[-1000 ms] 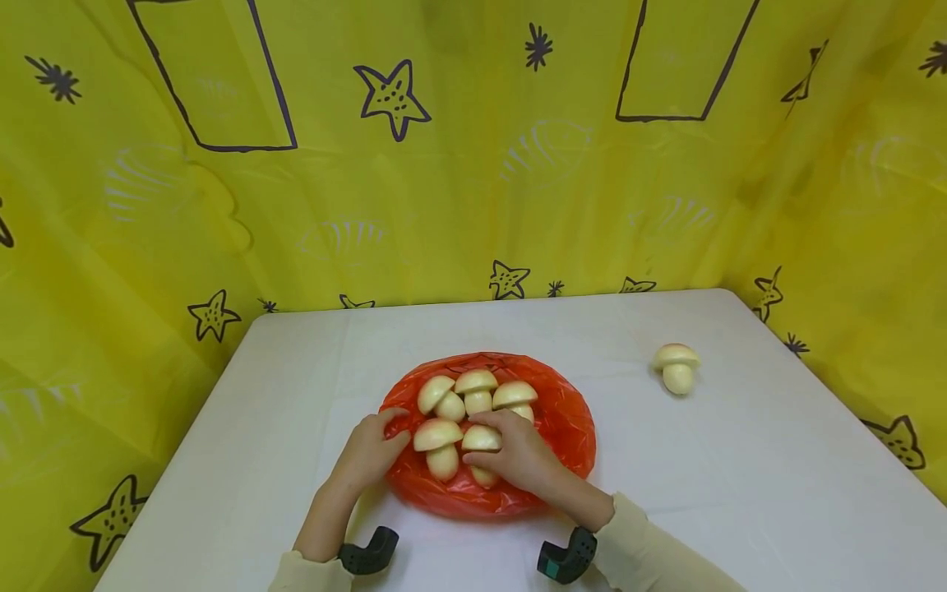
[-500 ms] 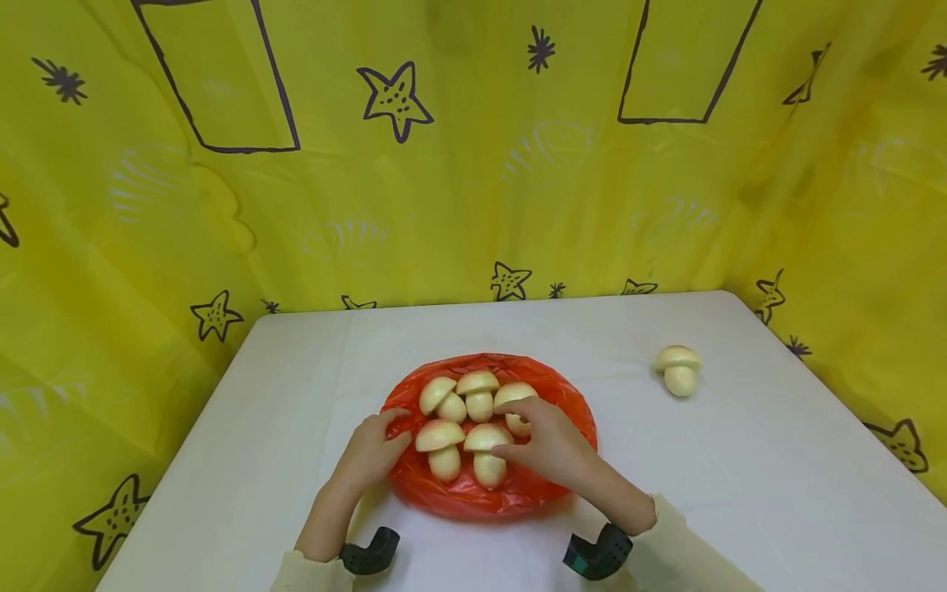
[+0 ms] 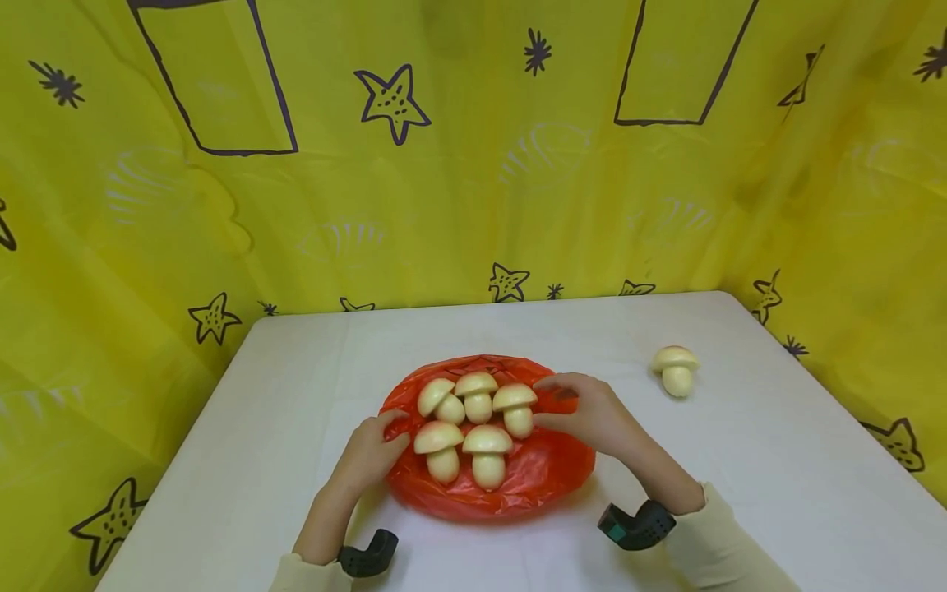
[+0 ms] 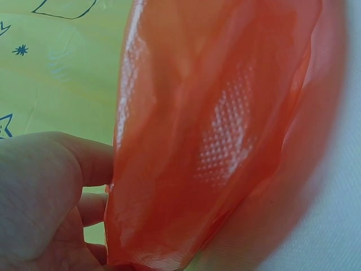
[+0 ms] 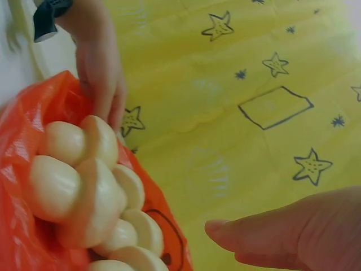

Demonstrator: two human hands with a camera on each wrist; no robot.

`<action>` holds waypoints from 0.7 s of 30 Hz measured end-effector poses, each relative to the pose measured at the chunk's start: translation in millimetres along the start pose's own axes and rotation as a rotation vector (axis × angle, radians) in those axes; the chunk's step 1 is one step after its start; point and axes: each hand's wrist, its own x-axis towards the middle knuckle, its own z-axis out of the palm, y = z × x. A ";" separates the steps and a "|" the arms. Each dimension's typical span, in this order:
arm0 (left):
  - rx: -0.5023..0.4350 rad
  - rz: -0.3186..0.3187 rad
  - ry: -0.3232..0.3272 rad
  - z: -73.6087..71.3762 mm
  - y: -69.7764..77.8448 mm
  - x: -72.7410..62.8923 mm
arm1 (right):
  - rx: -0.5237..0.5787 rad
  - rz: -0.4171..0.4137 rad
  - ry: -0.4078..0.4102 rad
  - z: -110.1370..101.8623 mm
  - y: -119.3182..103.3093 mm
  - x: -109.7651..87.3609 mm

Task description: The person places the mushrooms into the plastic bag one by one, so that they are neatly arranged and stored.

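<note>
Several pale toy mushrooms lie grouped on a shiny red plastic bag point(image 3: 551, 469), which forms an oval in the head view. Two mushrooms are in the near row, one being the front-right mushroom point(image 3: 487, 456). Behind them are three more, including the back-right mushroom point(image 3: 515, 409). At the bag's left edge my left hand point(image 3: 367, 450) holds the rim between thumb and fingers; the left wrist view shows that hand point(image 4: 45, 197) against the red plastic. My right hand point(image 3: 592, 411) hovers over the bag's right side, thumb and fingers apart, holding nothing, its fingertips close beside the back-right mushroom.
One more mushroom point(image 3: 676, 372) stands apart on the white table point(image 3: 296, 370), toward the back right. A yellow curtain point(image 3: 444, 197) with drawn starfish and fish hangs behind and along both sides of the table.
My right hand has let go of the front-right mushroom, leaving it on the bag, and has moved right and slightly back. The left hand stays at the bag's left edge.
</note>
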 end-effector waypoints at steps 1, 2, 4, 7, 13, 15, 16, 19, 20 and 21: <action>0.000 -0.001 0.000 0.4 -0.2 0.3 | 0.006 -0.001 0.005 -3.4 1.4 0.3; -0.001 -0.001 -0.001 0.4 -0.2 0.1 | 0.013 -0.002 0.010 -6.8 2.9 0.7; -0.006 0.002 0.001 0.8 -0.4 0.3 | 0.032 0.000 0.019 -13.4 6.8 1.6; -0.010 0.006 0.002 0.9 -0.4 0.2 | 0.060 0.009 0.029 -21.5 13.4 2.6; -0.007 0.011 0.003 1.0 0.1 0.0 | 0.058 0.040 0.063 -33.6 20.5 1.1; -0.005 0.010 0.003 0.9 0.2 -0.1 | 0.061 0.050 0.074 -37.2 21.1 0.5; -0.005 0.011 0.003 0.8 0.2 -0.1 | 0.067 0.053 0.077 -39.1 21.5 0.2; -0.007 0.009 0.003 0.4 0.4 -0.2 | 0.070 0.064 0.088 -45.2 23.2 -0.5; -0.008 0.009 0.003 0.2 0.4 -0.2 | 0.073 0.066 0.094 -47.2 24.1 -0.8; -0.008 0.009 0.002 0.0 0.5 -0.3 | 0.070 0.068 0.099 -49.2 25.0 -1.1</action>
